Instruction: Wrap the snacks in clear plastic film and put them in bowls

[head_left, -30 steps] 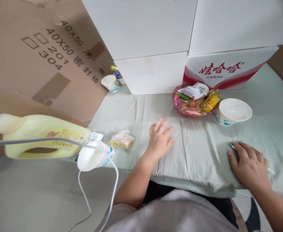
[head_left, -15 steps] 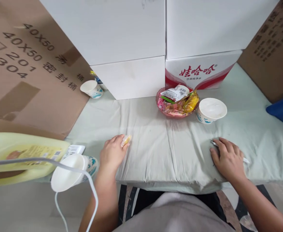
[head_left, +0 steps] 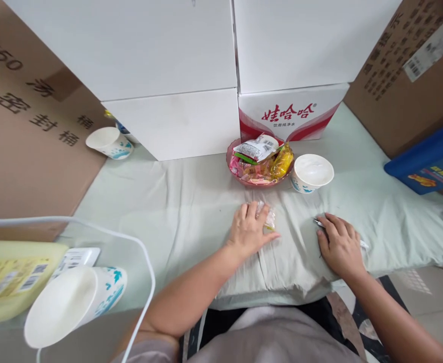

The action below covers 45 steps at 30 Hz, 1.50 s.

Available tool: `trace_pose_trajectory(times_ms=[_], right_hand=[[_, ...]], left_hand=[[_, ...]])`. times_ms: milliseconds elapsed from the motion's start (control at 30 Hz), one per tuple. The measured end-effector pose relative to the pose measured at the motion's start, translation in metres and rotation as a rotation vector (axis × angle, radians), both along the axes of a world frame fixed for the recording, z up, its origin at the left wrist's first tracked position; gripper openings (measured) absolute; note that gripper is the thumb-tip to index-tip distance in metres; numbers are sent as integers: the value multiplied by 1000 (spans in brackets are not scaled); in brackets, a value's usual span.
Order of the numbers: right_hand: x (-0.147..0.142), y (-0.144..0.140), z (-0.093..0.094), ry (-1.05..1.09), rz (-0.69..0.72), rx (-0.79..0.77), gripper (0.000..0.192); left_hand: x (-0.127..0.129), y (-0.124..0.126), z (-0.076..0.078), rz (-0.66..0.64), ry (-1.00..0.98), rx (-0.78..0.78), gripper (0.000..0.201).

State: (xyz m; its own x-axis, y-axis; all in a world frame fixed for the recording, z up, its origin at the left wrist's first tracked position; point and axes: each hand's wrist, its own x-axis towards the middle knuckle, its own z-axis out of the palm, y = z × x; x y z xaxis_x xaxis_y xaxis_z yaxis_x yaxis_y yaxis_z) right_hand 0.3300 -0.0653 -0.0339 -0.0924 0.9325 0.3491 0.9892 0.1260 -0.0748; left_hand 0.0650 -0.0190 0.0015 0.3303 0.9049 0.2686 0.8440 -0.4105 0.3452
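My left hand [head_left: 247,229] rests low over the middle of the cloth, its fingers and outstretched thumb around a small snack in a clear wrapper [head_left: 270,218]. The hand partly hides the snack. Farther right, my right hand [head_left: 340,242] lies palm down over a slim pen-like object, whose silver tip [head_left: 317,222] shows by the fingertips and whose pale end shows on the other side. Its middle is covered. Beyond my left hand stands a pink glass bowl [head_left: 236,177] of wrapped snacks, with a white paper cup [head_left: 313,174] right beside it.
White cartons [head_left: 168,123] line the back. Brown cartons [head_left: 28,101] flank the table. A white cable [head_left: 146,257] hangs in front, near a tilted paper cup [head_left: 73,297] and a yellow jug [head_left: 13,277]. Another paper cup [head_left: 110,143] stands back left; a blue package [head_left: 426,164] leans right.
My left hand has carried the wrapped snack rightward to a spot before the bowl. The view has turned a little to the right. My right hand stays on the pen-like object.
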Motion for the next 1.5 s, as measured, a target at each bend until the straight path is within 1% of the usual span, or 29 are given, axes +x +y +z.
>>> trace_pose_trajectory(times_ms=[33,67,100,133,167,233,300,367,433,533,600,633,700,767,900,933,967,1000,1033,1067,1133,1167,1200,1267,1300,1367,1433,1500], right_hand=[[1,0,0,5,1,3,33],[2,1,0,17,4,9,32],[3,1,-1,36,11,18,31],[5,2,0,64,24,26,29],[5,3,0,99,41,32,28],[3,6,5,189,88,38,27],[-8,10,13,291,154,52,27],[-29,15,25,377,261,74,29],[-56,21,36,393,393,79,32],[-93,31,48,246,532,48,34],[-107,37,50,123,584,1,36],[-109,38,50,79,596,-30,36],[-101,40,47,32,583,-81,36],[-82,41,42,19,515,-95,34],[-39,41,31,16,266,-36,29],[-35,40,30,35,213,-4,26],[-34,38,30,73,189,31,24],[-37,36,31,131,198,63,22],[-44,34,32,203,239,82,21],[-53,31,33,276,301,83,24],[-75,28,36,384,418,38,40],[-84,28,36,416,445,5,46],[-91,29,36,441,451,-25,45],[-96,32,34,496,433,-72,30],[-94,34,32,523,422,-87,24],[-85,37,31,553,396,-92,22],[-76,37,31,563,347,-54,19],[-75,34,33,580,311,-4,16]], left_hand=[[-2,-2,-1,-54,-50,3,79],[-5,-4,-1,-103,-130,8,80],[-9,-5,0,-136,-237,8,75],[-13,-5,1,-148,-360,-2,65],[-17,-4,1,-137,-490,-28,53],[-23,2,1,-64,-724,-116,34],[-26,9,-3,6,-882,-232,23],[-27,16,-9,28,-968,-328,19],[-26,21,-14,21,-1005,-376,18],[-28,25,-19,-19,-1027,-401,23],[-30,26,-19,-49,-1023,-410,28],[-31,26,-19,-62,-1013,-414,30],[-32,26,-19,-83,-982,-420,33],[-32,26,-19,-101,-948,-423,37],[-29,23,-18,-150,-823,-371,55],[-27,22,-17,-156,-781,-351,53],[-25,20,-16,-155,-753,-335,44],[-23,19,-15,-148,-745,-330,32],[-22,18,-14,-139,-769,-344,21],[-21,18,-13,-131,-823,-384,14],[-23,20,-11,-126,-992,-524,14],[-25,22,-11,-131,-1087,-608,17],[-28,26,-10,-137,-1179,-690,20],[-39,34,-7,-125,-1334,-788,22],[-45,39,-6,-100,-1393,-793,23],[-56,48,-2,-23,-1449,-729,21],[-64,53,0,50,-1404,-635,20],[-66,53,2,89,-1286,-605,22]])
